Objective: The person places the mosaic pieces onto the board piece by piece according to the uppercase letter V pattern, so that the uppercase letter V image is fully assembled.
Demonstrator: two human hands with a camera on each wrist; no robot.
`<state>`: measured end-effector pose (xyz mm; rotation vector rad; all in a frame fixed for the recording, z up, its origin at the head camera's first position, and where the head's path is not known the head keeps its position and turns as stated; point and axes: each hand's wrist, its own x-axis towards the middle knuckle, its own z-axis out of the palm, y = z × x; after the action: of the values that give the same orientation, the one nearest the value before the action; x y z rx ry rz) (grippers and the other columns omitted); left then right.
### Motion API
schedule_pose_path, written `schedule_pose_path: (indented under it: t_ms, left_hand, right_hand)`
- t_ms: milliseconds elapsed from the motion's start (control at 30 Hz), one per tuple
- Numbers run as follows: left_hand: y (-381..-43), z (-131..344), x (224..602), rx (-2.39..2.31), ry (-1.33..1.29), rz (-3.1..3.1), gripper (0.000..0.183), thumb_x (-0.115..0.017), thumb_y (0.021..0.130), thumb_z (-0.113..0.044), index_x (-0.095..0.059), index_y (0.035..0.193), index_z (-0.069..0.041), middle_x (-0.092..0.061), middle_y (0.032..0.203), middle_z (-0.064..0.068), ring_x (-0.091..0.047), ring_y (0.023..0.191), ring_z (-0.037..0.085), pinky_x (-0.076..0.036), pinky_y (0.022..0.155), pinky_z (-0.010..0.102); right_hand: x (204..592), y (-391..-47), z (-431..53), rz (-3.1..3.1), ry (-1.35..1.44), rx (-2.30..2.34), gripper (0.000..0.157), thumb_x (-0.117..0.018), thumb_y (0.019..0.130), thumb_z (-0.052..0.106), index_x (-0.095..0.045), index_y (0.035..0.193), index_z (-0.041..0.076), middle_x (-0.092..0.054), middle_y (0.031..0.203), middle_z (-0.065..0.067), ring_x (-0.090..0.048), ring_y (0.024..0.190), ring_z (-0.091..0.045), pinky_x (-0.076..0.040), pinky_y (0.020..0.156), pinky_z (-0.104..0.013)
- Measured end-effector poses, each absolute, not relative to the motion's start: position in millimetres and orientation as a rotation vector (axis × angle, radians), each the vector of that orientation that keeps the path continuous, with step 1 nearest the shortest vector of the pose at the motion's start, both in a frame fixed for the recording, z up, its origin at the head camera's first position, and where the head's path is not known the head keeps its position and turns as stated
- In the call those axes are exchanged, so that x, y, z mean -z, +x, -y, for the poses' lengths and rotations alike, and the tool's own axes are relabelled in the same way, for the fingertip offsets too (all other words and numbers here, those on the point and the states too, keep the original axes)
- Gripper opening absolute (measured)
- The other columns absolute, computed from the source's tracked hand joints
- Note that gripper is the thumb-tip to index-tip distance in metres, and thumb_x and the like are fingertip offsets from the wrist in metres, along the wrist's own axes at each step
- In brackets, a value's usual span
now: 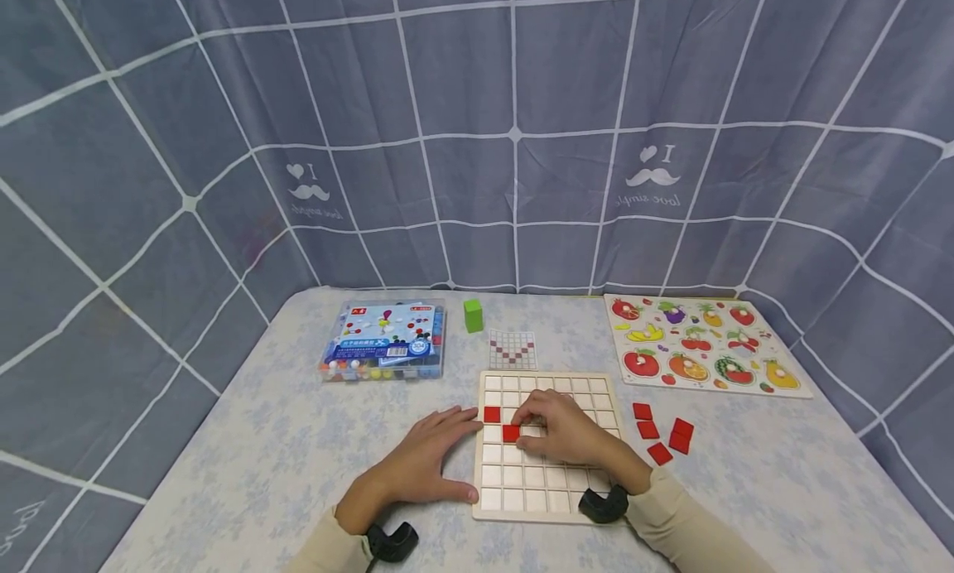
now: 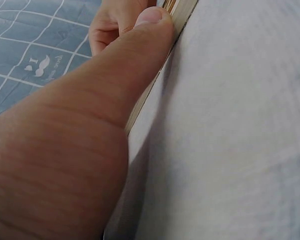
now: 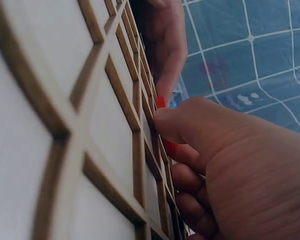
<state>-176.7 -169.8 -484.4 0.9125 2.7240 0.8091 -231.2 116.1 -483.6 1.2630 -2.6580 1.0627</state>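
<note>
A wooden grid board (image 1: 488, 512) with pale square cells lies on the table. One red square tile (image 1: 492, 414) sits in its leftmost column. My right hand (image 1: 565, 430) is over the board, thumb and index finger pinching another red tile (image 1: 510, 433) at a cell one column right and one row nearer. In the right wrist view the thumb covers the middle of this red tile (image 3: 161, 102); whether it lies fully in the cell, I cannot tell. My left hand (image 1: 426, 461) rests along the board's left edge, fingers extended, its thumb (image 2: 152, 30) against the frame.
Several loose red tiles (image 1: 648, 430) lie right of the board. Beyond it are a pattern card (image 1: 513, 349) with a red V of squares and a green block (image 1: 473, 315). A boxed kit (image 1: 383, 341) stands back left, a fruit puzzle board (image 1: 701, 345) back right.
</note>
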Motion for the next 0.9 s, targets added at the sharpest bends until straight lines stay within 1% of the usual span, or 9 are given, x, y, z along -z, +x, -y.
schedule_pose_path:
  t_ms: [267,533,733,900]
  left_hand:
    - [-177.9,168.8,485.7,-0.812,0.916,-2.728,0.094,-0.072,0.079,-0.072,-0.044,0.154,-0.02,-0.033,0.162,-0.004,-0.02,0.151,0.026,-0.017,0.119,0.057]
    - [-177.6,169.2,486.0,-0.804,0.915,-2.72,0.094,-0.072,0.079,-0.071,-0.045,0.154,-0.021,-0.033,0.162,-0.002,-0.021,0.151,0.027,-0.018,0.118,0.058]
    - [-177.2,169.4,484.5,-0.796,0.91,-2.723,0.094,-0.072,0.079,-0.071,-0.044,0.154,-0.021,-0.033,0.162,-0.003,-0.021,0.151,0.026,-0.018,0.118,0.058]
    - [-177.1,169.4,484.5,-0.791,0.9,-2.725,0.095,-0.072,0.079,-0.072,-0.044,0.154,-0.021,-0.032,0.162,-0.004,-0.02,0.151,0.026,-0.018,0.118,0.058]
  right_hand:
    - [484.6,-232.0,-118.0,2.662,1.254,-1.091,0.02,-0.083,0.085,0.015,-0.072,0.1,0.021,-0.062,0.094,0.01,-0.057,0.085,-0.008,-0.046,0.078,-0.031]
    - [486.5,-232.1,-118.7,2.654,1.26,-1.118,0.019,-0.083,0.085,0.016,-0.073,0.1,0.022,-0.062,0.093,0.011,-0.056,0.084,-0.008,-0.046,0.077,-0.03]
    - [486.9,-232.3,-119.4,2.644,1.269,-1.151,0.017,-0.082,0.087,0.018,-0.074,0.101,0.022,-0.064,0.096,0.013,-0.057,0.088,-0.009,-0.045,0.079,-0.032]
    - [486.4,-231.5,-120.1,2.651,1.267,-1.139,0.017,-0.082,0.088,0.02,-0.074,0.103,0.022,-0.064,0.097,0.013,-0.056,0.089,-0.009,-0.044,0.081,-0.034]
